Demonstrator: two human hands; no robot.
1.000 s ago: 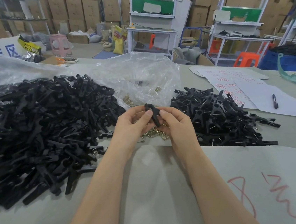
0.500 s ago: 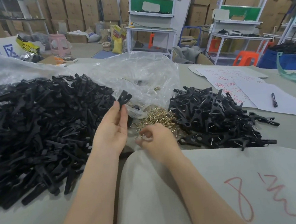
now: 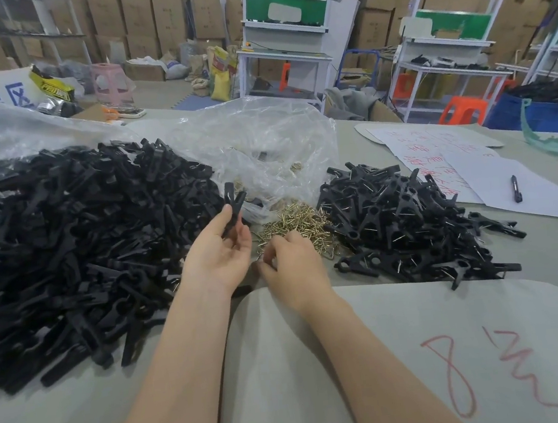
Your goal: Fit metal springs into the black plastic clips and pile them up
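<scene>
The left hand [image 3: 220,252] pinches a forked black plastic clip [image 3: 234,200] upright in its fingers, while the right hand [image 3: 291,258] curls its fingers at the edge of the brass-coloured metal spring heap [image 3: 302,221], grip unclear.

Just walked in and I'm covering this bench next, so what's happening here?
A person is assembling clips. The left hand holds up one black plastic clip, while the right hand, fingers curled, picks at the heap of small brass-coloured metal springs; whether it has one yet is unclear. A large pile of bare black clip parts lies to the left, a smaller pile of spring-fitted clips to the right.
</scene>
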